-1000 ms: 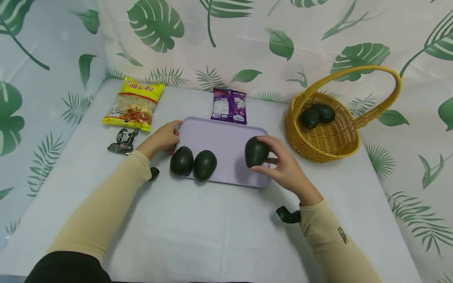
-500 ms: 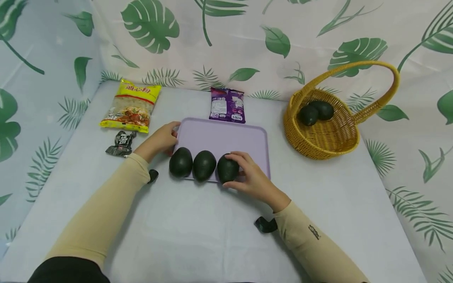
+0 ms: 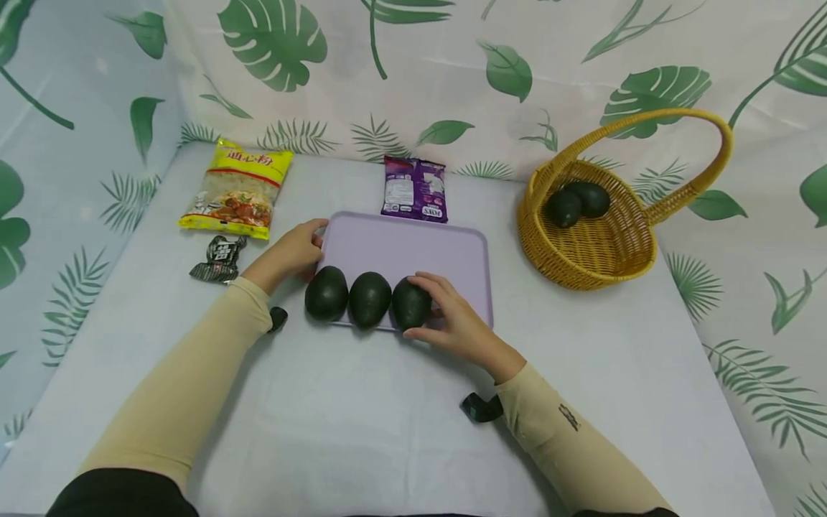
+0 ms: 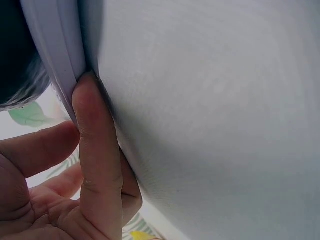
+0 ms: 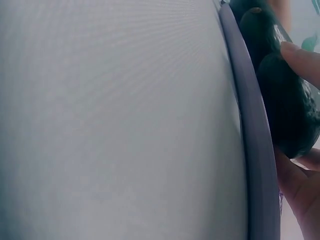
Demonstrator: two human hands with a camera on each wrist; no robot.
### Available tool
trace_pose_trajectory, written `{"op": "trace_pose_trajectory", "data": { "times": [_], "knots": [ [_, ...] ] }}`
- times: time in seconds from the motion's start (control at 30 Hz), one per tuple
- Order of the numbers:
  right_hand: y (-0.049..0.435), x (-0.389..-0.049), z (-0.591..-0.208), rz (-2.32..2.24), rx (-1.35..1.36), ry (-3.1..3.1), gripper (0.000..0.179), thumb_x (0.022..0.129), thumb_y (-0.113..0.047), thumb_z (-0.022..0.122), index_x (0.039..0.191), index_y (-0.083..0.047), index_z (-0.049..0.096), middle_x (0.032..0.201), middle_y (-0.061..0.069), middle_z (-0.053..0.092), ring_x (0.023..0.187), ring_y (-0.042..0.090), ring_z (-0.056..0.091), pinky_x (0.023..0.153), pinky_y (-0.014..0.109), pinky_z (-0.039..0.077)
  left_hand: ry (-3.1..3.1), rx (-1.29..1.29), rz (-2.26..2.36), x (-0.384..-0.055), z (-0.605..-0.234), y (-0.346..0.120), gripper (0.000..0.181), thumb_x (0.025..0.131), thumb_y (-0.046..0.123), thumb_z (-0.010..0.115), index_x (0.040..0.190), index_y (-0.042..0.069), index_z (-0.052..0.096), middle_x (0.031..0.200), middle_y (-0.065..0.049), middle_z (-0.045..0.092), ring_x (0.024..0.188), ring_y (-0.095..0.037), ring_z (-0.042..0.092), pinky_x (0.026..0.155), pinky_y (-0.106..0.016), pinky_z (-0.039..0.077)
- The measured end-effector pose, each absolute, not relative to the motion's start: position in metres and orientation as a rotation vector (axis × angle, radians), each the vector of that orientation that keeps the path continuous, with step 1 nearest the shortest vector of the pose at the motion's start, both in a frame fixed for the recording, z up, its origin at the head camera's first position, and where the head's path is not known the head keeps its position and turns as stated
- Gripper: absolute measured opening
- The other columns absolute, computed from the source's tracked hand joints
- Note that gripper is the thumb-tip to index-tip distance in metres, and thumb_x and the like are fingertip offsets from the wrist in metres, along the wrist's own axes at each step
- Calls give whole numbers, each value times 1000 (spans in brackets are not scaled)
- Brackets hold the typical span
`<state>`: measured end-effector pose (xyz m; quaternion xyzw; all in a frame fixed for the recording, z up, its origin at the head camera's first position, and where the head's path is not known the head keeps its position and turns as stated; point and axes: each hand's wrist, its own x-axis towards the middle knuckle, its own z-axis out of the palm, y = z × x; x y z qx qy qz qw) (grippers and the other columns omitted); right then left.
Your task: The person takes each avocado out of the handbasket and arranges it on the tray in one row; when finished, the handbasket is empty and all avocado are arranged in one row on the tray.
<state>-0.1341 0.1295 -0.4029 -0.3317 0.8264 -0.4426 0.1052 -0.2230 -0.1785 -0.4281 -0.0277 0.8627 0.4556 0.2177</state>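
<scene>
Three dark green avocados line the near edge of a lilac tray point(image 3: 407, 240) in the head view. My right hand point(image 3: 460, 324) grips the rightmost avocado point(image 3: 410, 304), thumb on the near side and fingers over the far side. This avocado point(image 5: 286, 107) rests on the tray in the right wrist view. Beside it sit the middle avocado point(image 3: 370, 301) and the left avocado point(image 3: 326, 294). At the tray's left edge, my left hand point(image 3: 292, 251) holds the rim; the left wrist view has a finger point(image 4: 97, 140) against the tray's underside.
A yellow wicker basket point(image 3: 584, 255) with two avocados point(image 3: 576, 203) stands at the right. A yellow food packet point(image 3: 239, 188) and a small black wrapped packet point(image 3: 220, 258) lie at the left. Behind the tray is a purple packet point(image 3: 414, 189).
My right hand has carried its avocado leftward and set it on the tray beside the middle avocado. It still holds it there. The left hand has stayed on the tray's edge.
</scene>
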Motion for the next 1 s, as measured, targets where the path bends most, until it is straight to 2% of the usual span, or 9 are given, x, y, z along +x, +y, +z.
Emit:
{"op": "trace_pose_trajectory", "data": {
  "times": [0.3,0.5,0.63,0.8,0.87,1.0],
  "knots": [
    [132,-135,-409,-1268,-944,2463,82,79,-3,81,146,3,36,149,24,33,117,41,57,91,45,56,2398,-59,1235,-224,-427,-178,73,89,-7,45,157,5,22,109,-16,44,83,-26,49,54,-30,53],
    [136,-135,-406,-1311,-954,2469,82,77,-2,82,146,4,37,147,26,35,119,42,55,90,51,55,2395,-44,1258,-223,-424,-177,75,86,-6,47,156,4,23,105,-17,44,78,-25,50,55,-32,55],
    [146,-141,-412,-1363,-918,2466,87,75,0,83,148,1,36,148,25,35,124,44,50,89,54,55,2392,-48,1257,-222,-422,-176,74,87,-6,47,156,4,23,106,-17,44,80,-26,50,56,-32,55],
    [173,-158,-416,-1387,-924,2518,89,76,-3,84,151,-9,36,149,16,37,127,42,49,88,47,57,2386,-73,1242,-221,-423,-175,74,89,-6,45,157,6,21,108,-16,43,83,-26,49,56,-31,55],
    [186,-164,-408,-1383,-915,2571,89,77,-5,83,152,-14,36,147,12,40,126,38,51,88,43,58,2387,-71,1241,-221,-424,-176,74,88,-7,45,157,6,21,107,-16,43,81,-25,48,55,-30,53],
    [213,-177,-383,-1401,-889,2705,87,77,0,82,151,-13,39,143,11,44,122,27,54,86,34,58,2392,-70,1244,-221,-425,-177,75,87,-9,46,157,6,21,104,-15,42,77,-24,47,53,-29,50]
  ]
}}
